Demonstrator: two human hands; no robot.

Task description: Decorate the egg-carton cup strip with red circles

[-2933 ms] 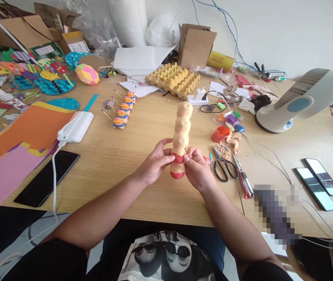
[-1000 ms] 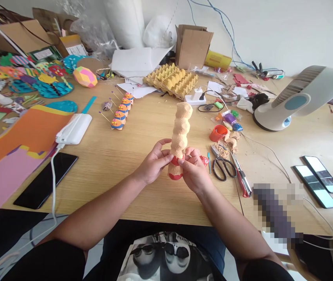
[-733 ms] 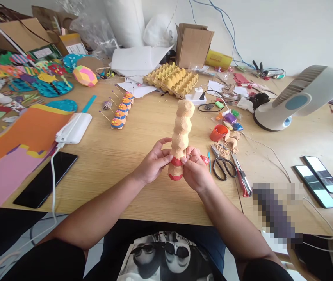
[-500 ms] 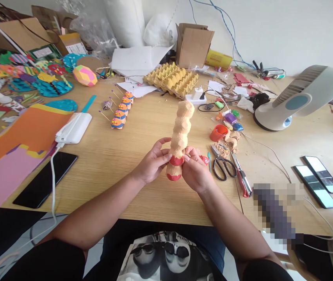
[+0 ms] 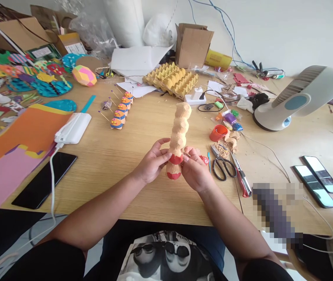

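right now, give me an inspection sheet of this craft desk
surface: wooden table, light wood, crowded
job's things: egg-carton strip held upright; red band around its lower part
clutter: scissors, utility knife right of hands; egg tray, painted caterpillar, paper sheets, phone
grippers: left hand, right hand both pinch the strip at the band
cables: white cable from power bank drops off near edge; blue cables on wall
surroundings: fan at right, cardboard box at back

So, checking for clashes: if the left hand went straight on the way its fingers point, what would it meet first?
The left hand would first meet the egg-carton strip it touches, then probably the right hand.
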